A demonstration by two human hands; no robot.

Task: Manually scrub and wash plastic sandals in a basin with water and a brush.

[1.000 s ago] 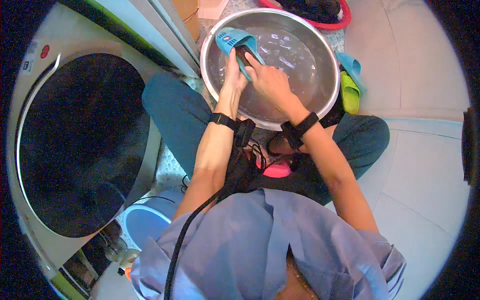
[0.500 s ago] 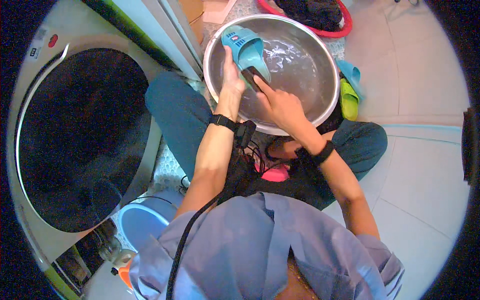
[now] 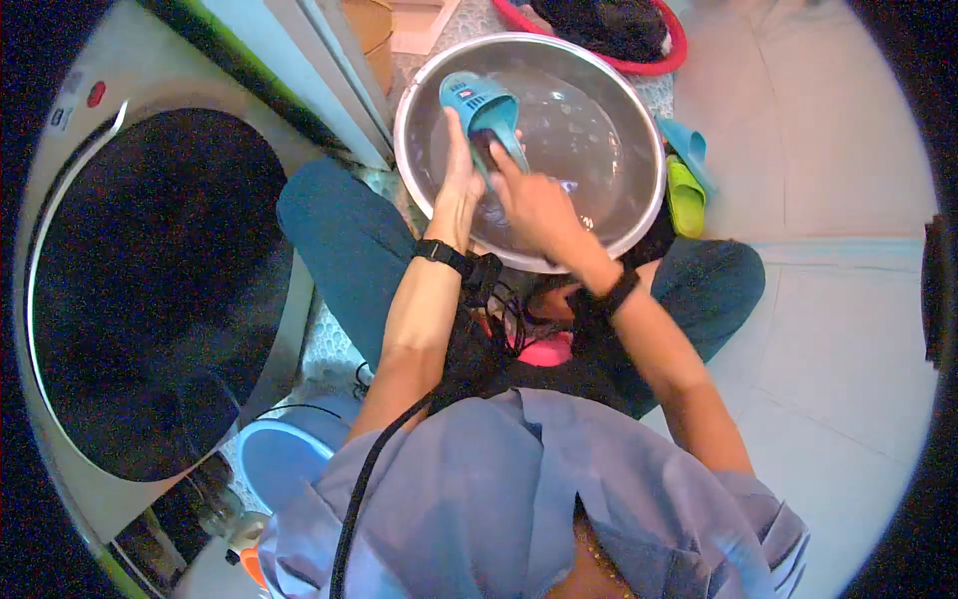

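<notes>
A blue slipper (image 3: 477, 96) is tilted over the wide metal basin (image 3: 656, 180), which has water (image 3: 591, 150) in it. My left hand (image 3: 460, 172) grips the slipper along its left side and from beneath, with the thumb lying along the edge. Inside the slipper, below the strap, my right hand (image 3: 536, 206) presses a dark brush (image 3: 483, 145) against the footbed. The forefinger is stretched along the brush's back; its bristles are hidden.
To the basin's right lie a green slipper (image 3: 685, 200) and another blue slipper (image 3: 685, 146). Behind it stands a red tub (image 3: 654, 68) with dark cloth (image 3: 597, 24). A round-doored appliance (image 3: 160, 299) and a blue bucket (image 3: 284, 459) are at left.
The brush and my right hand have shifted up and left along the slipper's footbed, closer to the strap. My left hand keeps its grip; the whole view has shifted slightly.
</notes>
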